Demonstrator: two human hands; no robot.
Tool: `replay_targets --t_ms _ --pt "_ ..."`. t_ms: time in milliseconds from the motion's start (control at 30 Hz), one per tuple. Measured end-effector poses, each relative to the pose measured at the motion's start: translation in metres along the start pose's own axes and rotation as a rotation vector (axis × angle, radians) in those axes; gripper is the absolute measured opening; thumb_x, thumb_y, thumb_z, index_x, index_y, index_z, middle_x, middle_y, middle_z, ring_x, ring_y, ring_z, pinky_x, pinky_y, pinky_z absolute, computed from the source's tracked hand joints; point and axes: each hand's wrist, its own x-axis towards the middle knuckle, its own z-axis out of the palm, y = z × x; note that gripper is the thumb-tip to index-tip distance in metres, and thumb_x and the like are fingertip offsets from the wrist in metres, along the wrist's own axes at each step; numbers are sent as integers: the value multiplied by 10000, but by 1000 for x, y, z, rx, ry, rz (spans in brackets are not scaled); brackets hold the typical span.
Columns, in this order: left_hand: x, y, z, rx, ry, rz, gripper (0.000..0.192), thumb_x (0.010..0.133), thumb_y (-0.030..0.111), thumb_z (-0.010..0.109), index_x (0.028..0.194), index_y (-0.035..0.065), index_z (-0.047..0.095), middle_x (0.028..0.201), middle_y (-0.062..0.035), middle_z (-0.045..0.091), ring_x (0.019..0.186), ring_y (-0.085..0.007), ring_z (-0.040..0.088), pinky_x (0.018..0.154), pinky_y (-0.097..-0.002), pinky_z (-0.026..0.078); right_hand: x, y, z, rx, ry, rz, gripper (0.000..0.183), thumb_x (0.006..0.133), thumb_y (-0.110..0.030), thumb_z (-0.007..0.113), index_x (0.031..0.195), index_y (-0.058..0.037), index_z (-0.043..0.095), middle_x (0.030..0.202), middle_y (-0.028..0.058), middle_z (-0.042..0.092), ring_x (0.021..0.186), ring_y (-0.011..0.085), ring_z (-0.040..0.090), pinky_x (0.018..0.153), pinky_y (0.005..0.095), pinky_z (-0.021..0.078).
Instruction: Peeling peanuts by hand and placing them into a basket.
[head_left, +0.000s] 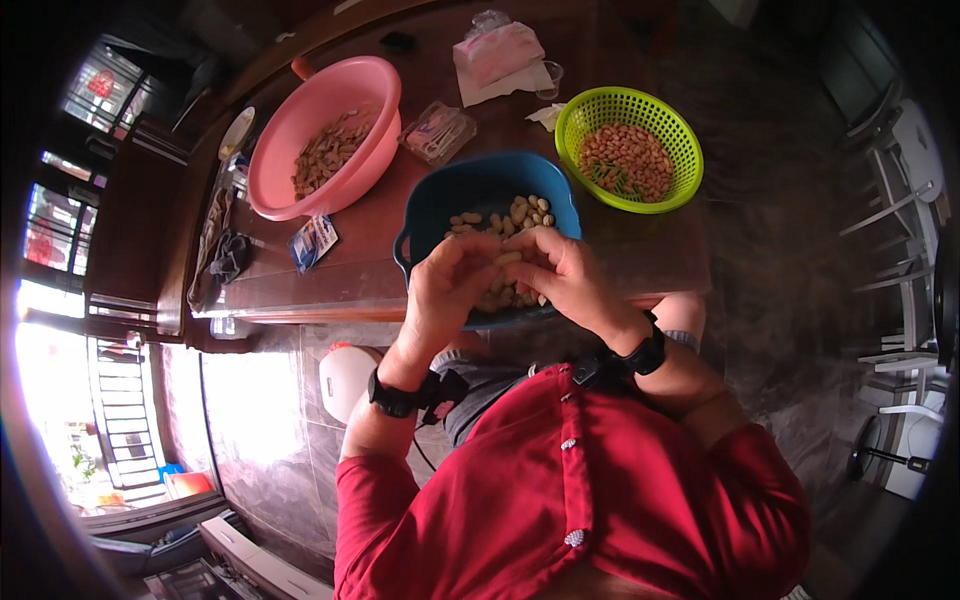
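Observation:
Over the blue plastic basin (465, 184), my left hand (454, 281) and my right hand (570, 281) meet with fingertips nearly touching. Between them is an unshelled peanut (508, 258), pinched by the fingers of both hands. Below and beyond it, many more unshelled peanuts (525, 212) lie in the basin; my hands hide part of the pile. To the right, a lime-green plastic colander (574, 112) holds shelled peanut kernels (630, 154). A pink plastic basin (274, 150) on the left contains peanut shells (330, 154).
Between the basins lies a clear plastic box of cotton swabs (439, 133). A pack of tissues (499, 56), a clear cup (549, 80) and a crumpled tissue (547, 116) are at the back. A blue packet (313, 242) and a dark cloth (230, 256) rest on the wooden table (352, 277).

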Motion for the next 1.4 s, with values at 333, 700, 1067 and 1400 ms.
replay_targets --t_ms 333,700,1067,1400 --pt "0 -4 21 -463 21 140 143 792 -40 506 931 -10 496 767 -86 569 681 -142 558 663 -257 466 -2 9 2 413 -6 158 241 881 -279 427 777 -78 512 573 -31 475 484 34 426 428 155 326" --pt "-4 -9 27 -577 35 130 122 780 -18 540 899 -5 522 854 -62 583 796 -117 546 735 -239 449 2 5 7 -40 91 -273 272 814 -222 543 994 -22 499 801 76 540 709 166 532 638 257 428" --pt "0 -16 31 -798 124 25 100 763 6 577 857 7 546 867 -63 588 776 -107 551 700 -217 450 -1 1 11 -87 124 -82 183 851 -163 468 928 3 472 772 155 535 701 305 541 607 329 425" --pt "0 -17 36 -871 113 18 96 755 52 607 830 23 556 799 -24 579 641 -50 483 576 -167 392 -2 0 14 -392 218 -338 145 862 -126 420 773 -14 439 634 155 471 588 329 492 506 374 371"
